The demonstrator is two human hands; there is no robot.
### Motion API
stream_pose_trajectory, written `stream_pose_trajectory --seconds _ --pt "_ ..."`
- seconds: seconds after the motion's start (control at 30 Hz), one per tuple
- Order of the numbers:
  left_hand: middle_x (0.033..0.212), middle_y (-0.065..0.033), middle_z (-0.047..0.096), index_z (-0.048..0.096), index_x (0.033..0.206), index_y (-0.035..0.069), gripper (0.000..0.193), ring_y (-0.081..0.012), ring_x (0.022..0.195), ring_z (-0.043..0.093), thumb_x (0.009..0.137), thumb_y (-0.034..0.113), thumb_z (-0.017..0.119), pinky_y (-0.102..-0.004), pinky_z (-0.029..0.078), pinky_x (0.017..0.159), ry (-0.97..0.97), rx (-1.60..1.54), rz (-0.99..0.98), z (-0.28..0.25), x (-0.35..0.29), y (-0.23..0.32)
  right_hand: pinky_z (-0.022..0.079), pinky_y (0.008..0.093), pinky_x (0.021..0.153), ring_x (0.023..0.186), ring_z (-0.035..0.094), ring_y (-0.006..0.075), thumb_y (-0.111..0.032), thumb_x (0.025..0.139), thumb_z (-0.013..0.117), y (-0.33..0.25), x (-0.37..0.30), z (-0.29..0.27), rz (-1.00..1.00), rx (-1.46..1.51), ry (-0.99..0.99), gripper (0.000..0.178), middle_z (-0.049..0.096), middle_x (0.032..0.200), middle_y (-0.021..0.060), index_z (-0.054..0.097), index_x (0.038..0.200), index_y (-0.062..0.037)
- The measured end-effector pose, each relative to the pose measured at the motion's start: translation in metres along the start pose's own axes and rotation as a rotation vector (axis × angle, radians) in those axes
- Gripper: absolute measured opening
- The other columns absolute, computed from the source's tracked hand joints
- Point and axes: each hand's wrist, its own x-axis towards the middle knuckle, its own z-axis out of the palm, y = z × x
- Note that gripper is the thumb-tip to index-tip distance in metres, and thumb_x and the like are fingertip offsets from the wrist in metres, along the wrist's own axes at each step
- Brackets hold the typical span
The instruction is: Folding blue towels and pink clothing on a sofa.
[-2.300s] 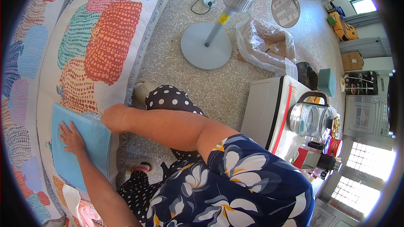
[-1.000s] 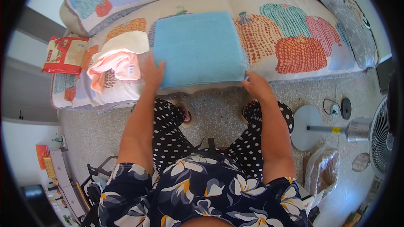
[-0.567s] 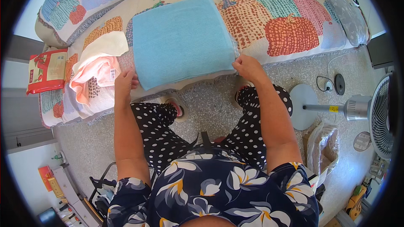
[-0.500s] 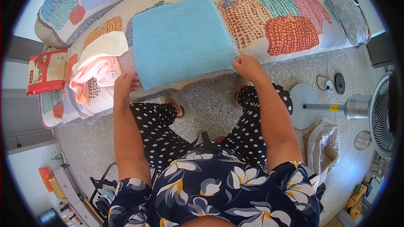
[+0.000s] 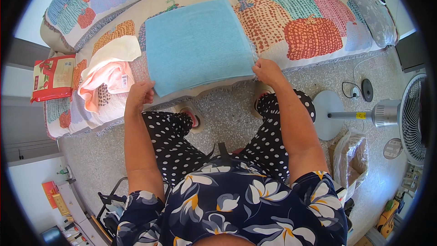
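From the head view, a light-blue terry towel [image 5: 198, 45] lies flat on the patterned sofa throw [image 5: 309, 16], straight in front of the person. It should be light, soft and limp, neither slippery nor fragile, and best taken by its near corners. The right hand [image 5: 268, 71] has the near right corner pinched in a narrow grip; the left hand [image 5: 140, 95] curls its fingers at the near left corner, though I can't tell whether they've closed on cloth. Nearly square, the towel seems slightly longer left to right, its near edge slanting away rightward.
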Motion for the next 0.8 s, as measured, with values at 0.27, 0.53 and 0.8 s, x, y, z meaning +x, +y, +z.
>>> stream_pose_trajectory --seconds 0.27,0.53,0.8 --pt "0.054 0.0012 0.050 0.055 0.065 0.009 0.021 -0.0096 0.044 0.049 0.074 0.025 0.068 -0.0227 0.045 0.041 0.012 0.059 0.027 -0.002 0.000 -0.003 0.044 0.0435 0.076 0.086 0.059 0.0361 -0.022 0.077 0.049 -0.006 0.005 0.009 -0.004 -0.083 -0.005 0.026 0.062 0.084 0.0222 0.061 0.083 0.0002" --pt "0.060 -0.0021 0.056 0.058 0.070 0.007 0.023 -0.0120 0.050 0.054 0.078 0.027 0.064 -0.0253 0.048 0.050 -0.060 -0.064 0.039 0.005 -0.007 -0.003 0.044 0.0437 0.074 0.084 0.058 0.0367 -0.021 0.075 0.052 -0.009 -0.002 0.011 -0.003 -0.112 0.152 0.024 0.062 0.083 0.0216 0.060 0.082 0.0001" --pt "0.062 -0.0053 0.059 0.060 0.073 0.004 0.023 -0.0143 0.050 0.056 0.080 0.026 0.058 -0.0265 0.049 0.049 -0.162 0.079 -0.009 -0.005 -0.012 -0.013 0.047 0.0337 0.051 0.049 0.058 0.0220 -0.018 0.075 0.054 0.019 0.025 0.023 -0.048 -0.065 0.168 0.020 0.059 0.063 0.0133 0.056 0.077 0.0018"
